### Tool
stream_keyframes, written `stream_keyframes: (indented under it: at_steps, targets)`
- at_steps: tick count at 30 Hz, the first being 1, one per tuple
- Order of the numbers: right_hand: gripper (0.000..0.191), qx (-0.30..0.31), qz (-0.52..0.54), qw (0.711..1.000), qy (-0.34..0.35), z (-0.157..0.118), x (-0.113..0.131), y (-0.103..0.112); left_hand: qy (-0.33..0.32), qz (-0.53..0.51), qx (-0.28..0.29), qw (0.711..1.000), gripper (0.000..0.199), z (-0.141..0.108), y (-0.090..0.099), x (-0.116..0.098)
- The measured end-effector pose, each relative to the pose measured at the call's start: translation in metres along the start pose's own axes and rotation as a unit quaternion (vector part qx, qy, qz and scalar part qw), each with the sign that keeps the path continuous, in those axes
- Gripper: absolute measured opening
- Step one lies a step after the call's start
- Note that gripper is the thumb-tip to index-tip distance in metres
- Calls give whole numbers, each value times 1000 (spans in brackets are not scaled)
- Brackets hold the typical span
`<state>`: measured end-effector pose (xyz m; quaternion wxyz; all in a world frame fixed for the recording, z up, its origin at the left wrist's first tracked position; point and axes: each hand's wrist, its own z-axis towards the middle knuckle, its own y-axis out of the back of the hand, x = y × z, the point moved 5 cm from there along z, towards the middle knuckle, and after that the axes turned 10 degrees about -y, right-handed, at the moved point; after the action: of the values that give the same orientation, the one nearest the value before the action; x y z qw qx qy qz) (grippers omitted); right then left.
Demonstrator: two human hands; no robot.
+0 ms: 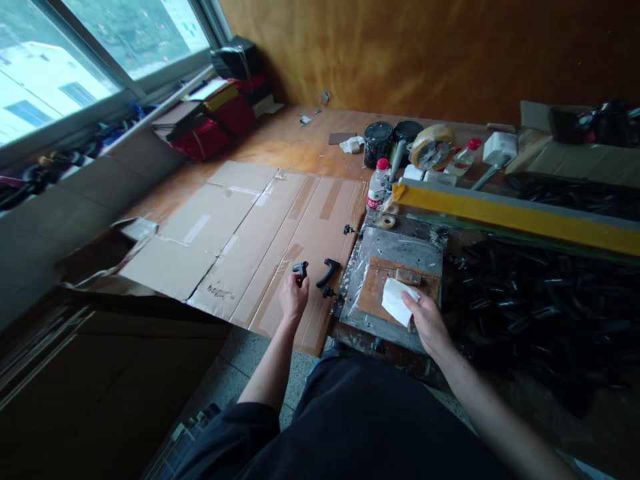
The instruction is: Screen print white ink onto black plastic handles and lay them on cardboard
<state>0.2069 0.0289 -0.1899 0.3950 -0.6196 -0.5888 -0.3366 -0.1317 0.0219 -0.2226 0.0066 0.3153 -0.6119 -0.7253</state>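
Left grip (302, 280) clamped on black part (300, 268), right grip (411, 300) on white sheet (397, 301), 1 handle (330, 272) between

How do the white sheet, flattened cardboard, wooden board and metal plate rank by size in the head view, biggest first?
Flattened cardboard
Metal plate
Wooden board
White sheet

Cannot read any word, number or brand. Shows only tiny, blurred characters on the label (375, 201) of the red-capped bottle (379, 182) and an illegible dark mark (221, 292) on the cardboard (265, 243).
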Motion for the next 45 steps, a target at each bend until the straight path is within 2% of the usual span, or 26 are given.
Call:
stream_keyframes:
  at_steps: [2, 4, 6, 8, 11, 15, 18, 23, 31, 34, 36, 38, 40, 43, 45]
  targets:
    - [39, -30, -109, 990, 80, 2, 8, -3, -81, -22, 3, 996, 23, -21, 9, -22]
    - [34, -32, -216, 963, 161, 0, 17, -12, -203, -61, 42, 976, 22, -49, 8, -50]
    - [39, -7, -295, 927, 232, -4, 22, -27, -313, -91, 98, 940, 20, -79, -1, -75]
    - [51, 22, -352, 890, 290, -6, 22, -42, -361, -90, 133, 919, 19, -99, -11, -88]
    - [60, 62, -419, 837, 347, -4, 7, -62, -366, -70, 147, 916, 18, -107, -22, -93]
    - [57, 116, -479, 783, 379, 3, -22, -76, -369, -76, 152, 914, 13, -105, -24, -92]
    - [56, 130, -500, 766, 383, -2, -34, -70, -372, -83, 145, 913, 10, -104, -22, -92]
    - [52, 156, -517, 753, 377, -19, -35, -50, -382, -81, 132, 911, 7, -105, -22, -94]
    - [56, 142, -505, 767, 369, -10, -22, -65, -387, -99, 130, 908, 8, -102, -22, -93]
    - [54, 155, -500, 771, 362, -20, -24, -57, -380, -90, 131, 911, 8, -104, -24, -93]
    - [52, 171, -482, 788, 342, -30, -21, -47, -377, -95, 136, 911, 10, -105, -24, -94]
    - [48, 182, -450, 825, 289, -37, -15, -37, -369, -109, 142, 912, 14, -102, -22, -93]
    - [41, 183, -388, 881, 200, -40, -10, -26, -342, -127, 137, 921, 17, -90, -17, -87]
    - [29, 148, -167, 974, 45, -40, -7, -9, -261, -138, 83, 952, 24, -54, -5, -69]
    - [33, 113, 11, 993, -36, -40, -10, 0, -190, -108, 64, 974, 29, -24, -5, -53]
